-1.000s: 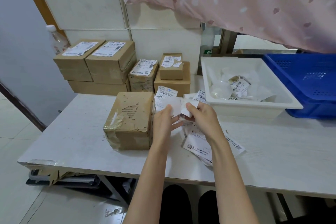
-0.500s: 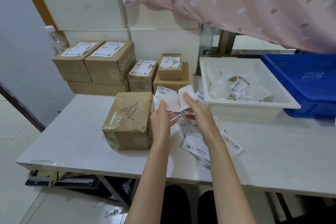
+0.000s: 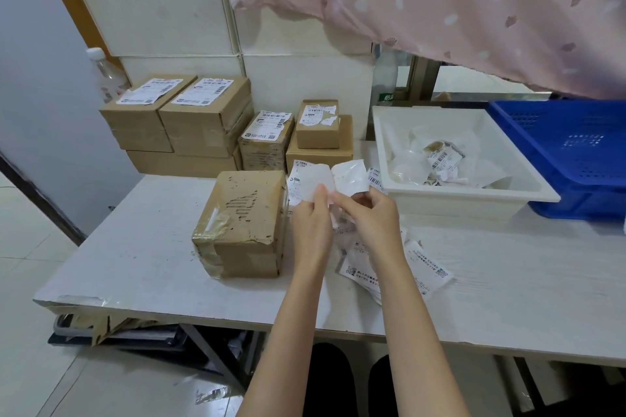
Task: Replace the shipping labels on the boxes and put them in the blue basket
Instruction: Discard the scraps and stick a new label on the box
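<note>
Left hand (image 3: 311, 223) and right hand (image 3: 369, 213) raised, pinching white paper label (image 3: 316, 179) and glossy backing (image 3: 350, 176); bare white tabletop (image 3: 135, 247) at 9 o'clock.

A scuffed, label-stripped brown box (image 3: 244, 223) lies flat at the table's front, labelled boxes (image 3: 203, 118) stacked behind, blue basket (image 3: 572, 149) far right.

Blue basket (image 3: 576, 145), brown boxes (image 3: 210, 112)
</note>
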The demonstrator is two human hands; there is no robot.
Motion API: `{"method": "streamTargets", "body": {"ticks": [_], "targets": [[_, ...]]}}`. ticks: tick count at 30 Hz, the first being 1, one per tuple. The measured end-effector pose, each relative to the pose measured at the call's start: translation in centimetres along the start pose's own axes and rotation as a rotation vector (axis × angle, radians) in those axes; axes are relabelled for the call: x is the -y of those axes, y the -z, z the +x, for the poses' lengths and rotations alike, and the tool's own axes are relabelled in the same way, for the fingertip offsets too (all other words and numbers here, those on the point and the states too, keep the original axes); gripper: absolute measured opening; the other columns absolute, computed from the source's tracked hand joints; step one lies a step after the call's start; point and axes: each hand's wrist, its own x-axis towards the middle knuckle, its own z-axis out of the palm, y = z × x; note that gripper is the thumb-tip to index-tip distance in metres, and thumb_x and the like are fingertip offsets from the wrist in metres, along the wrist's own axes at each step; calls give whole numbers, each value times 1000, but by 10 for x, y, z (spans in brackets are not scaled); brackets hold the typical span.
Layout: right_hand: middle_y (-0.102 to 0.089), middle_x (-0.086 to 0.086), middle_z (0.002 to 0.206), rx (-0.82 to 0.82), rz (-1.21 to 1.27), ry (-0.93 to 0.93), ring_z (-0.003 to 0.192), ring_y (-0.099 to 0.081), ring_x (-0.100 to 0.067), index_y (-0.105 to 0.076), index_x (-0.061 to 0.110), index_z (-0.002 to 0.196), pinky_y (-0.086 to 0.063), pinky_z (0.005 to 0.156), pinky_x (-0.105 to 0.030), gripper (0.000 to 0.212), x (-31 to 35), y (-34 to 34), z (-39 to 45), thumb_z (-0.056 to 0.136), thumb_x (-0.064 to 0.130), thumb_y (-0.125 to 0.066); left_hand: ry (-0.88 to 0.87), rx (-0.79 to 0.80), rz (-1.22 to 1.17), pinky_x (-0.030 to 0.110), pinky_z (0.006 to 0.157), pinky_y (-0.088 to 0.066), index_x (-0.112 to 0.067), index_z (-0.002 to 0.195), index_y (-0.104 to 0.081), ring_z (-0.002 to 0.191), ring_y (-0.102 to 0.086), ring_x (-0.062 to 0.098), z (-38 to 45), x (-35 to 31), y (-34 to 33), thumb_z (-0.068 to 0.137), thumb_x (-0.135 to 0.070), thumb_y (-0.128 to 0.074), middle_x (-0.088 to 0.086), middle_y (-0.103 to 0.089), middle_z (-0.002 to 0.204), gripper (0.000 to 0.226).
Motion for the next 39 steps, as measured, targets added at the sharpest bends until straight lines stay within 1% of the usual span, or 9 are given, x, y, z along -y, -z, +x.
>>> {"method": "streamTargets", "body": {"ticks": [3,6,11,15,19,22,28,34,39], "targets": [[-69,-13,90,16,34,-34,83,-68,-19,-68,2,95,-55,83,-33,19,-2,1,2,84,17,-73,15,38,-82,22,59,-43,-12,69,-58,59,-53,8,2,4,0,105,-30,-42,-7,-59,61,44],[-71,-17,104,15,-3,-66,99,-68,-30,-69,7,97,-52,94,-45,21,-3,-2,3,85,25,-70,69,90,-173,24,82,-49,-11,87,-68,88,-66,11,5,10,-3,105,-31,-40,6,-72,91,39],[-73,-15,99,27,165,-137,88,-70,-20,-67,0,100,-56,82,-25,17,-1,6,9,95,15,-60,214,54,-399,17,76,-57,-9,103,-65,86,-72,9,11,6,2,106,-27,-41,7,-73,96,30],[-74,-9,85,93,333,-149,84,-71,-19,-71,2,88,-56,84,-27,22,5,13,11,98,12,-54,285,42,-501,26,86,-56,-10,93,-64,92,-70,19,12,-3,6,106,-29,-39,12,-71,93,34],[-72,2,78,92,364,-144,75,-65,-9,-70,13,83,-50,74,-22,30,8,4,7,101,25,-49,280,5,-487,21,79,-57,-3,113,-63,98,-70,21,13,-4,4,105,-32,-42,15,-70,102,36],[-70,2,76,113,475,-162,68,-62,-7,-70,11,98,-47,69,-23,48,11,-1,5,99,50,-43,253,-27,-416,15,67,-53,1,121,-62,93,-72,19,13,0,3,104,-35,-42,4,-67,85,45],[-58,9,64,76,73,-99,67,-57,-9,-61,15,79,-43,68,-21,19,3,-7,-2,85,29,-72,239,-15,-366,19,78,-52,-1,118,-65,95,-70,12,11,4,3,104,-40,-39,8,-71,108,49],[-71,4,86,-79,184,-135,87,-66,-14,-64,16,78,-49,85,-28,25,-1,-15,-1,90,37,-66,232,-58,-376,28,95,-47,-4,124,-60,88,-73,7,6,-5,2,103,-48,-38,7,-71,113,53],[-34,9,52,-167,39,4,49,-32,-7,-33,22,45,-28,53,-23,58,1,-19,-6,91,34,-67,184,0,-330,17,80,-44,-26,92,-61,97,-65,1,-3,-12,-1,102,-44,-42,-6,-69,105,28]]}}
